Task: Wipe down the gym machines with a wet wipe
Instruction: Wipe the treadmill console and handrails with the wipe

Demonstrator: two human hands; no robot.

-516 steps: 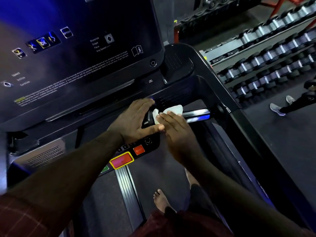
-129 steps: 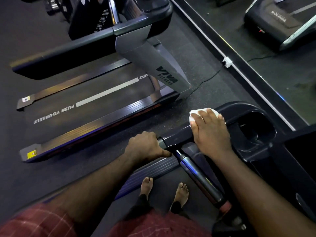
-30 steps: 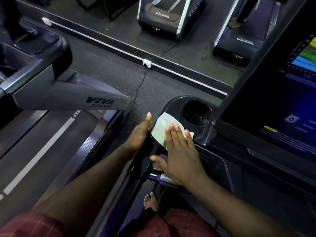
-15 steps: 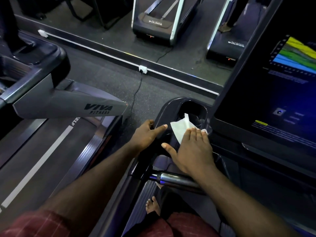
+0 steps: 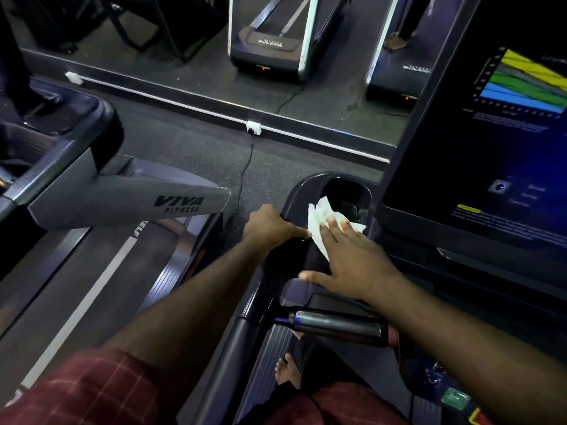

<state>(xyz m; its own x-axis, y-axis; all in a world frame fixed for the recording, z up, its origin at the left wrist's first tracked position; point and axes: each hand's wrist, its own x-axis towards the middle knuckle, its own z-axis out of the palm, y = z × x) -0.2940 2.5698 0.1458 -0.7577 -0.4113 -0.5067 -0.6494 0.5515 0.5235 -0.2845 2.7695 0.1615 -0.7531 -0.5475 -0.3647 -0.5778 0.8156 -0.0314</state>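
since a moment ago my right hand (image 5: pixel 352 262) slides the wet wipe (image 5: pixel 320 220) up to the rim of the cup holder (image 5: pixel 302 194), fingers flat, pressing it; my left hand (image 5: pixel 268 225) grasps the side rail (image 5: pixel 242 338). holder seems next.

Your right hand (image 5: pixel 352 265) covers much of the wet wipe (image 5: pixel 319 217). Fingers of your left hand (image 5: pixel 267 223) vanish over the console rim (image 5: pixel 298 189). Screen (image 5: pixel 491 154) text unreadably small.
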